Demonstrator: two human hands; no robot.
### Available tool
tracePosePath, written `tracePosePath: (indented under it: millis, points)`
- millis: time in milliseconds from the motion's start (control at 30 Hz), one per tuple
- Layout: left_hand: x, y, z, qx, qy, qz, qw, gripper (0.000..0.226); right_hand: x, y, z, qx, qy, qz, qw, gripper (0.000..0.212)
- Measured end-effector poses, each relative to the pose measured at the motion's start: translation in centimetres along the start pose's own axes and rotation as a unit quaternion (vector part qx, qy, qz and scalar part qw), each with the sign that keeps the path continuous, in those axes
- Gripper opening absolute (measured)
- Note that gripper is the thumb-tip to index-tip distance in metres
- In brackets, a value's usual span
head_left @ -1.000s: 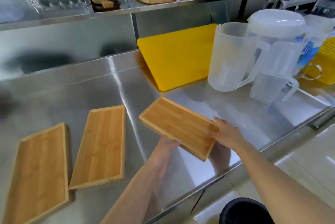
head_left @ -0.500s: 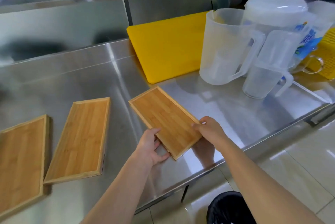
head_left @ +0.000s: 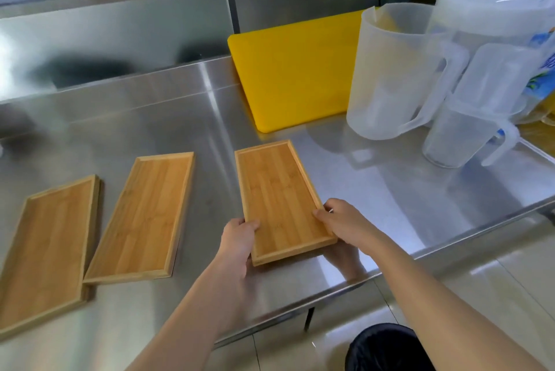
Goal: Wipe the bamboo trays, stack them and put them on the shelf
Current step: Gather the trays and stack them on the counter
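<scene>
Gripping the rightmost bamboo tray [head_left: 277, 199] by its near long edges, left hand [head_left: 238, 240] and right hand [head_left: 342, 220] closed on it, now squared lengthwise rather than angled, best kept level toward the two trays [head_left: 141, 217] left of the hands.

Right bamboo tray [head_left: 279, 199] rotated from diagonal to roughly parallel with the other two; left hand [head_left: 238, 240] and right hand [head_left: 342, 220] shifted onto its near corners.
</scene>
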State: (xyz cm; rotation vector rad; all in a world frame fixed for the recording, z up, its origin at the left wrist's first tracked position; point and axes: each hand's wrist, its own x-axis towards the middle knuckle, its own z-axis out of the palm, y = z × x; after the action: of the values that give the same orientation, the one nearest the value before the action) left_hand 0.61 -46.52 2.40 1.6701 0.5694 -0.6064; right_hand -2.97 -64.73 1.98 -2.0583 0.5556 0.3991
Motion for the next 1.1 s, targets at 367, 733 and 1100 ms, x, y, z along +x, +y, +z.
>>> tracePosePath:
  millis: [367, 733, 1100]
  points:
    - [-2.3, 3.4, -4.8, -0.054, -0.003, 0.065, 0.996, 0.016, -0.5, -5.4, 1.0, 0.028, 0.027, -0.075, 0.996, 0.037]
    - [-0.5, 4.2, -14.8, -0.018, -0.006, 0.151, 0.988, 0.027, -1.6, -11.6, 8.8, 0.100, 0.069, -0.102, 0.987, 0.019]
    - [3.3, 1.4, -26.0, 0.112, 0.008, 0.169, 0.979, 0.027, -0.9, -15.0, 20.8, 0.021, 0.066, -0.127, 0.989, 0.036]
